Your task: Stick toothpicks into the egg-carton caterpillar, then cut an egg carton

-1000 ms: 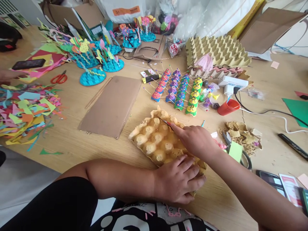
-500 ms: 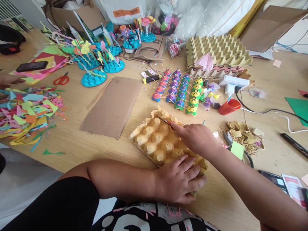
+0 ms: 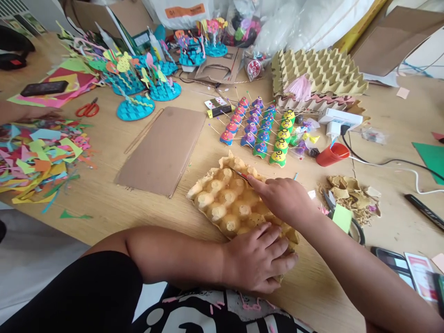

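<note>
A yellow-brown egg tray [image 3: 227, 198] lies upside down on the table close to my body, its rounded bumps facing up. My left hand [image 3: 262, 256] rests across its near right corner, fingers spread and pressing flat. Closed around a slim red-handled craft knife [image 3: 243, 175], my right hand [image 3: 286, 199] sits over the tray's far right side. The knife's thin dark blade points to the far left and touches the tray between bumps; its exact tip is hard to make out.
Beyond the tray stand painted egg-carton caterpillars [image 3: 265, 129]. A cardboard sheet [image 3: 164, 152] lies left, with paper scraps [image 3: 38, 159] and another person's hand [image 3: 29, 112] farther over. A red cup [image 3: 332, 154], carton scraps [image 3: 354, 194] and stacked egg trays [image 3: 319, 76] are right.
The other person's hand at the far left reaches farther in, above the paper scraps. The view has shifted slightly. My two hands and the egg tray keep nearly the same positions.
</note>
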The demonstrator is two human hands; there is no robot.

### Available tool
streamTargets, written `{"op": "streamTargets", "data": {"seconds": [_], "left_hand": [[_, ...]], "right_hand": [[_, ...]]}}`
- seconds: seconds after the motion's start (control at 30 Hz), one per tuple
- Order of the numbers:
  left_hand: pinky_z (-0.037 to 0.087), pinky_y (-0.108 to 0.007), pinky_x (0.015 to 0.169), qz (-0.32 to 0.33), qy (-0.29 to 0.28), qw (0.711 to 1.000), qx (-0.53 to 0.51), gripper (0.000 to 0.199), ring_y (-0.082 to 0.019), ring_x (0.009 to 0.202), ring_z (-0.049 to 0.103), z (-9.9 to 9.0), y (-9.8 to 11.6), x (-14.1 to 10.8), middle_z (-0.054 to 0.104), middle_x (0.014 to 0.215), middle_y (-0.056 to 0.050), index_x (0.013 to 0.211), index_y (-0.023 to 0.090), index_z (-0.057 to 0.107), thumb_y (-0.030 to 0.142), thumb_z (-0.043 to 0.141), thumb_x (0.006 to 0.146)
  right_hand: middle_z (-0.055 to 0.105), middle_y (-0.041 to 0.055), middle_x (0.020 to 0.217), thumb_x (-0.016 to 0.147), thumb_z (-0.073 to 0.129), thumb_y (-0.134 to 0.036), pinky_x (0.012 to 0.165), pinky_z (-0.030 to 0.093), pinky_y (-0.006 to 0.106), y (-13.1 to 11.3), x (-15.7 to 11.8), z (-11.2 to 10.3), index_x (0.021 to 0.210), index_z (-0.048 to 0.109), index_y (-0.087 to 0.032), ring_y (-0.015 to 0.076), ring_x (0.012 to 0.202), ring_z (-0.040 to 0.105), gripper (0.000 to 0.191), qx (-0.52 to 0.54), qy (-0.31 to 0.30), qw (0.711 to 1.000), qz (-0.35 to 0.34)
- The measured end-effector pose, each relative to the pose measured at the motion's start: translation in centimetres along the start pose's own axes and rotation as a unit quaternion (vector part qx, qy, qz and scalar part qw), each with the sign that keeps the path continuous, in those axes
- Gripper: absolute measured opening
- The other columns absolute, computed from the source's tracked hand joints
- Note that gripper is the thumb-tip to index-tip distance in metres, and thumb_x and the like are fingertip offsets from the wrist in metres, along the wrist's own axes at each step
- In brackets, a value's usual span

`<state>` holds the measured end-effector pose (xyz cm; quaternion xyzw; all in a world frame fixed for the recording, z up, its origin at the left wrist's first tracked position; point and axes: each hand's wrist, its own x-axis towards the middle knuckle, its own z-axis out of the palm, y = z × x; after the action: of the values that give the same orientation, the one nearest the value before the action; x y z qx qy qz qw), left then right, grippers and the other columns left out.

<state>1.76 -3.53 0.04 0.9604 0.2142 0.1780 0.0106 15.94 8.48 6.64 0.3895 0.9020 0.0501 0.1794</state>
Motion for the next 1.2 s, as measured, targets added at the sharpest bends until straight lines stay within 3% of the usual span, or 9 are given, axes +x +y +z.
{"op": "streamTargets", "data": {"seconds": [0.33,0.63,0.77,0.87,0.97,1.2], "left_hand": [[0.038,-0.051,0.113,-0.003,0.003,1.000,0.007,0.058,-0.037,0.134,0.055,-0.2,-0.1,0.1,0.063,0.143,-0.015,0.147,0.018,0.058,0.055,0.047,0.103],[0.036,-0.051,0.116,-0.003,0.004,1.000,0.001,0.060,-0.037,0.136,0.054,-0.1,0.0,0.1,0.063,0.141,-0.014,0.146,0.018,0.057,0.057,0.050,0.101],[0.037,-0.052,0.115,0.002,0.004,1.000,0.010,0.060,-0.037,0.136,0.054,0.0,0.0,0.0,0.062,0.142,-0.014,0.148,0.017,0.056,0.057,0.047,0.103],[0.036,-0.053,0.116,0.002,0.002,1.000,0.010,0.062,-0.038,0.137,0.052,-0.1,0.0,-0.1,0.060,0.144,-0.015,0.150,0.017,0.054,0.057,0.046,0.104],[0.036,-0.055,0.116,0.002,-0.005,1.000,0.003,0.063,-0.039,0.137,0.051,-0.2,0.0,-0.2,0.058,0.145,-0.016,0.151,0.016,0.053,0.056,0.047,0.104],[0.035,-0.054,0.115,0.002,-0.001,1.000,-0.007,0.062,-0.040,0.136,0.051,-0.3,0.0,-0.1,0.058,0.143,-0.017,0.150,0.014,0.053,0.055,0.048,0.103]], "right_hand": [[0.075,0.0020,0.086,0.098,0.053,-0.016,0.058,0.035,0.030,0.3,-2.1,0.3,0.166,0.032,-0.036,0.0202,0.071,0.068,0.074,0.004,0.013,1.000,0.020],[0.077,0.0037,0.089,0.100,0.053,-0.019,0.058,0.031,0.029,0.4,-0.9,0.4,0.167,0.030,-0.037,0.0205,0.076,0.070,0.073,0.012,0.023,1.000,0.015],[0.077,0.0015,0.084,0.102,0.056,-0.023,0.057,0.028,0.029,1.5,-3.0,-0.7,0.162,0.041,-0.041,0.0191,0.071,0.070,0.064,0.033,0.029,0.999,0.028],[0.078,0.0013,0.085,0.107,0.050,-0.037,0.058,0.032,0.028,2.6,-5.6,-1.0,0.156,0.051,-0.039,0.0178,0.070,0.070,0.048,0.100,0.084,0.990,0.057],[0.079,0.0023,0.092,0.110,0.046,-0.041,0.060,0.037,0.028,3.2,-7.3,-0.8,0.155,0.052,-0.038,0.0185,0.073,0.072,0.046,0.143,0.110,0.982,0.058],[0.077,-0.0003,0.090,0.106,0.054,-0.032,0.055,0.030,0.028,2.4,-7.1,0.3,0.158,0.046,-0.042,0.0170,0.066,0.069,0.053,0.093,0.102,0.990,0.032]]}}
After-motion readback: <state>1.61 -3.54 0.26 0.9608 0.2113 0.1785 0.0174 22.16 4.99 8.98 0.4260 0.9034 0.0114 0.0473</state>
